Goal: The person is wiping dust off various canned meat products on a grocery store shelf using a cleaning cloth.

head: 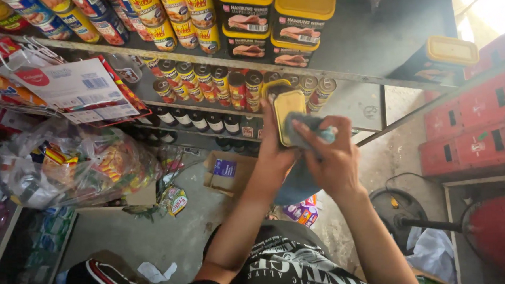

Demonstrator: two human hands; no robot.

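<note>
**Yellow-lidded tin held and wiped in front of the shelves**

Nearest: black printed shirt (292, 265) at the bottom edge, both forearms rising from it toward frame centre. Bare grey concrete floor (148, 232) to the left of the arms gives open room; a crumpled white scrap (159, 271) lies on it.

Left hand (272, 149): fingers wrapped around the lower part of one rectangular tin with a yellow lid (289, 115), held upright just in front of the lower shelf edge. Right hand (330, 155): fingers curled together, clamped on a grey-blue cloth (311, 128) pressed against the tin's yellow face. The cloth's tail hangs down between the wrists.

Behind, low: one open cardboard box (225, 171) on the floor. Left: one clear plastic bag of coloured packets (77, 161), crinkled and glossy.

Middle shelf: a row of small round cans (204, 79), roughly ten visible, shoulder to shoulder; dark bottles (197, 121) beneath, count uncertain.

Top shelf: four matching black tins with yellow lids (275, 21), stacked two by two; the shelf surface to their right is bare up to one more yellow-lidded tin (450, 54).

Right: red plastic crates (473, 121), stacked.
</note>
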